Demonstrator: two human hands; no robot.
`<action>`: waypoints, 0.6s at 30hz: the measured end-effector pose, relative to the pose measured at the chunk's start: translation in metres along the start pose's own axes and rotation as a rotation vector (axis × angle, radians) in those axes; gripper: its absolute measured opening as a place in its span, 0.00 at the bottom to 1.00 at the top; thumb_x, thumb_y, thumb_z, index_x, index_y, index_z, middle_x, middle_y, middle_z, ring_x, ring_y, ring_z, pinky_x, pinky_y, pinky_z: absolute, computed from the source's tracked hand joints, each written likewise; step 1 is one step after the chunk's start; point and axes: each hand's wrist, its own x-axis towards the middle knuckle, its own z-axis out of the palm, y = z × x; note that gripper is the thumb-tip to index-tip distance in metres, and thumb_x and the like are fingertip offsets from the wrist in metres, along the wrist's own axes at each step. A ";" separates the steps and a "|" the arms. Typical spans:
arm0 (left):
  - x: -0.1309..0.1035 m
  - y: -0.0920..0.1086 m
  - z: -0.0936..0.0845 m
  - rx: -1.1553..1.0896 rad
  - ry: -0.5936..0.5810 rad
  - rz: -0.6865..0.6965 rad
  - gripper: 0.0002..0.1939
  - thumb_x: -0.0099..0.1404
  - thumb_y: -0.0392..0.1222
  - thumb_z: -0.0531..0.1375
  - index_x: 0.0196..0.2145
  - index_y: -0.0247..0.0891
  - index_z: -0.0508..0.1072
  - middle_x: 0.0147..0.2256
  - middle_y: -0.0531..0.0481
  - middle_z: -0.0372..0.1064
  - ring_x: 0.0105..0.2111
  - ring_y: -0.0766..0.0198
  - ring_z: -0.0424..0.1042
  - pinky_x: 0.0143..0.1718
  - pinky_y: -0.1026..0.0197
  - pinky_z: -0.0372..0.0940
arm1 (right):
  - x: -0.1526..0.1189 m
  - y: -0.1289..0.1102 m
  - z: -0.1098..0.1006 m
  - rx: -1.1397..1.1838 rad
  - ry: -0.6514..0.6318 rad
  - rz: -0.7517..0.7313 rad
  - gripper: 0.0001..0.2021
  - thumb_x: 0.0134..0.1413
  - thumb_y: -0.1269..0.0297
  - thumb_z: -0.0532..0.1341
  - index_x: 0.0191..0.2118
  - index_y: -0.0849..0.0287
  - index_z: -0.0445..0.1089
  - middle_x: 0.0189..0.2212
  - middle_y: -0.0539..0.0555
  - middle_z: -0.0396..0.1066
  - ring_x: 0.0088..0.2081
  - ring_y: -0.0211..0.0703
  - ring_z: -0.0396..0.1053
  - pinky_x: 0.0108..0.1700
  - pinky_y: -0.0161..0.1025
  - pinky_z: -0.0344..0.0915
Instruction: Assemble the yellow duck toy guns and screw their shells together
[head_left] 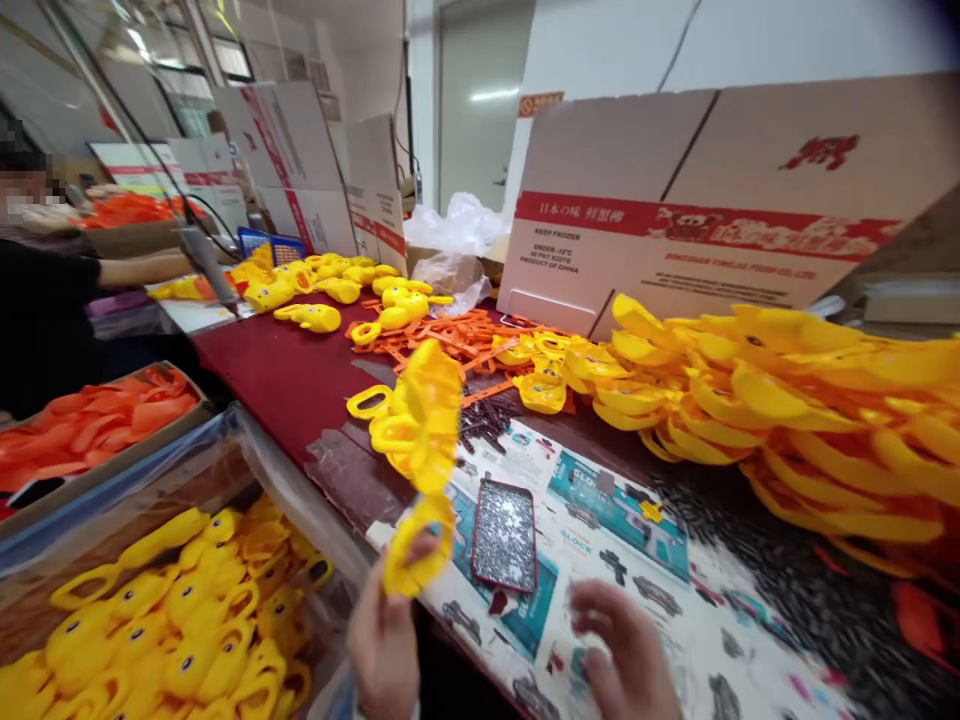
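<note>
My left hand (pixel 386 640) is closed round the ring handle of a yellow plastic duck-shaped toy part (pixel 424 415), which stands upright from my grip over the table's near edge. My right hand (pixel 622 640), a little blurred, hovers above the printed sheet (pixel 559 540) with thumb and fingers apart and nothing visible in it. A dark-framed phone-shaped slab (pixel 504 535) with a speckled face lies on the sheet between my hands. Behind the held part sit a few more yellow toy parts (pixel 540 392) and a heap of orange strips (pixel 457 335).
Yellow shells (pixel 750 390) are stacked high on the right, beside many small dark pieces (pixel 795 580). A lined box (pixel 300 500) of yellow toys stands lower left, near a box of orange pieces (pixel 97 425). Cardboard (pixel 712 220) walls the back; a co-worker's arm (pixel 142 268) reaches in at left.
</note>
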 end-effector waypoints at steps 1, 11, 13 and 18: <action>-0.019 -0.005 0.009 -0.155 -0.217 -0.067 0.23 0.66 0.62 0.49 0.49 0.48 0.70 0.44 0.44 0.75 0.44 0.49 0.75 0.42 0.49 0.73 | 0.013 -0.003 -0.010 0.146 0.039 0.029 0.20 0.50 0.50 0.62 0.48 0.49 0.66 0.41 0.54 0.72 0.39 0.44 0.72 0.38 0.38 0.71; -0.035 0.012 0.049 0.284 -0.834 0.482 0.26 0.67 0.59 0.49 0.49 0.35 0.69 0.47 0.37 0.71 0.47 0.54 0.72 0.47 0.57 0.69 | 0.051 0.026 -0.077 -0.609 -0.021 0.198 0.27 0.44 0.39 0.56 0.37 0.61 0.72 0.37 0.60 0.75 0.38 0.52 0.73 0.38 0.43 0.71; -0.039 0.017 0.070 0.389 -0.903 0.773 0.17 0.70 0.51 0.48 0.46 0.39 0.69 0.48 0.43 0.71 0.49 0.57 0.70 0.53 0.55 0.65 | 0.051 0.021 -0.068 -0.668 -0.139 0.104 0.25 0.51 0.42 0.51 0.36 0.60 0.71 0.37 0.59 0.75 0.38 0.50 0.73 0.40 0.44 0.70; -0.072 0.010 0.111 0.672 -0.853 1.023 0.13 0.67 0.48 0.54 0.46 0.40 0.69 0.55 0.45 0.66 0.55 0.56 0.64 0.58 0.50 0.56 | 0.092 -0.024 -0.030 -0.801 -0.325 -0.065 0.19 0.57 0.51 0.49 0.38 0.59 0.70 0.41 0.58 0.72 0.46 0.49 0.69 0.50 0.46 0.64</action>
